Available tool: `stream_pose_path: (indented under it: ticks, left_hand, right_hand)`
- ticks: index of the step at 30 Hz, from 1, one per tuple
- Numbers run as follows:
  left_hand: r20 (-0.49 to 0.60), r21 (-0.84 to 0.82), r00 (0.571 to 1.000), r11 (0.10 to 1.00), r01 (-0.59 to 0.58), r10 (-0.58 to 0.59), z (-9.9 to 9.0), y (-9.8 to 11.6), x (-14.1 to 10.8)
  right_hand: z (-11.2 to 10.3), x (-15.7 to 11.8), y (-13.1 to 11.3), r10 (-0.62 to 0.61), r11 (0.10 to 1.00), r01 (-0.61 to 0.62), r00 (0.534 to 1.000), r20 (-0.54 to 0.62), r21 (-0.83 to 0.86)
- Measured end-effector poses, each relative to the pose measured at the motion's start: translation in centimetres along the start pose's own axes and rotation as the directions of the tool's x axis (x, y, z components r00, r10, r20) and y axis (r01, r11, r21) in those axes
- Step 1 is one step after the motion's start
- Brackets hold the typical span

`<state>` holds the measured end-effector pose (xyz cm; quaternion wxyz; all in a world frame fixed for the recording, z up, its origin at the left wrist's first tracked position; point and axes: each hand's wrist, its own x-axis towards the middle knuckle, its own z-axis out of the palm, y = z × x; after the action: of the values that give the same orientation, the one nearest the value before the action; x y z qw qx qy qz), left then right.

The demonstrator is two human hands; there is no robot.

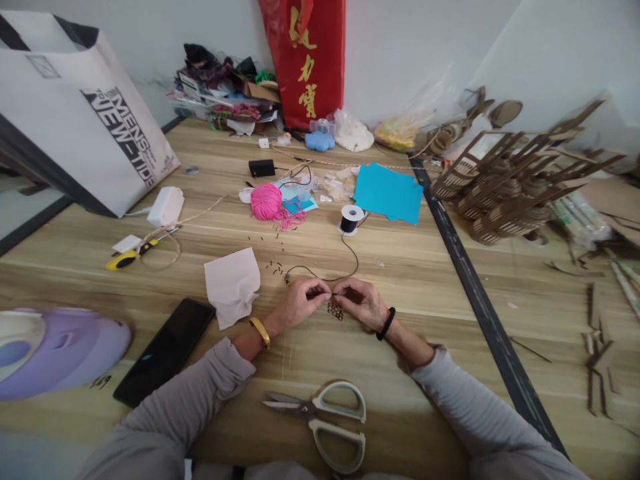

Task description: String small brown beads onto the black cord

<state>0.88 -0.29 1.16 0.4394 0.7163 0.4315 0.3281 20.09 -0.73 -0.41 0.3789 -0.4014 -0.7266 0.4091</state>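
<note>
Scissors (pixel 325 420) nearest on worktop (pixel 425 280), phone (pixel 165 350) left. Left hand (pixel 299 301) and right hand (pixel 361 301), each grip pinched on cord (pixel 345 270) above beads (pixel 335 310). Beyond: tissue (pixel 233 285), spool (pixel 351 219), pink yarn (pixel 267 201), blue paper (pixel 389 193).

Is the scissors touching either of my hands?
Apart. The head view shows the scissors lying near the table's front edge, with bare wood between them and both the left hand and right hand, which pinch black cord farther up.
</note>
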Motion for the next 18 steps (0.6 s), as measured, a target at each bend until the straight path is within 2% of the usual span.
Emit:
stream_pose_path:
  ticks: [5,18]
  left_hand:
    - [-0.008,-0.002,1.000,1.000,0.011,-0.011,-0.02,0.03,-0.06]
    - [-0.010,-0.027,1.000,1.000,0.006,-0.006,-0.01,0.05,0.01]
  right_hand:
    - [-0.06,0.02,-0.02,-0.017,1.000,0.017,1.000,-0.004,-0.011]
    - [0.19,-0.18,0.20,0.040,0.998,-0.039,0.999,-0.017,0.058]
